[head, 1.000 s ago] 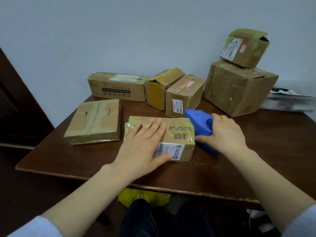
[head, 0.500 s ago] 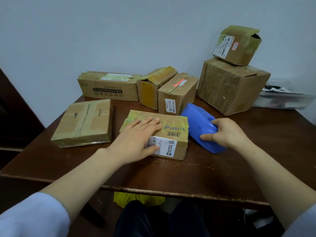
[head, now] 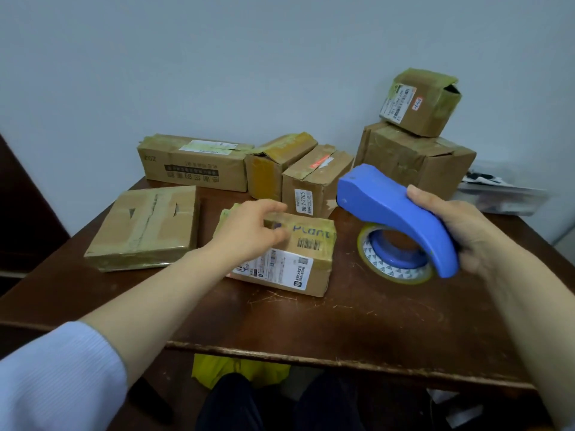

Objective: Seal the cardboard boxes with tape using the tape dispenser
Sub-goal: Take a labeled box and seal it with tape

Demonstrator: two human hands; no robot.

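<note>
Along the wall at the back of the desk (head: 357, 321) stand a long box (head: 193, 164), two narrow boxes (head: 280, 163) leaning together, and a big box (head: 417, 160) with a small box (head: 417, 102) on top, one end gaping. A flat box (head: 146, 225) lies at the left and some papers (head: 501, 194) at the far right. Nothing lies between the two grips. The Plant box (head: 298, 259) sits mid-desk, just beside the flat box. It is wrapped in yellowed tape, with "Plant" written in blue, a barcode and a white label on its near side. The dispenser (head: 395, 209) is blue and curved, its nose tilted up toward the narrow boxes and its roll (head: 395, 269) of yellowish tape showing beneath, low over the desk to the right of the Plant box. The left grip (head: 249, 231), blurred, is on that box's top left with fingers bent; I cannot tell whether it clasps or only rests. The right grip (head: 466, 231) wraps the dispenser's rear end, thumb on top.
</note>
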